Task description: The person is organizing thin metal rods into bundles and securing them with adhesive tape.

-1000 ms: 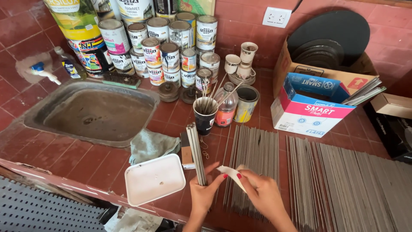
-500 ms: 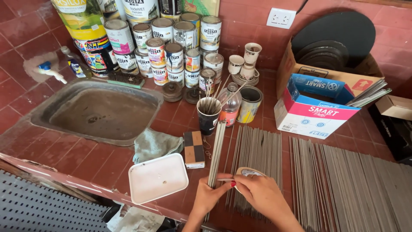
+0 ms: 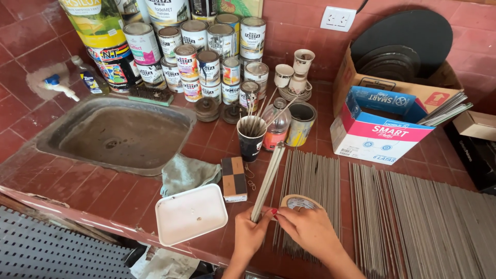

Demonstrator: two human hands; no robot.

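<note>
Left hand (image 3: 251, 232) gripping rod bundle (image 3: 268, 178), right hand (image 3: 307, 230) clutching half-hidden tape roll (image 3: 297, 201)

A slim bundle of grey rods (image 3: 267, 178) leans toward the cup; the tape roll (image 3: 299, 202) (probably masking tape) lies flat.
</note>
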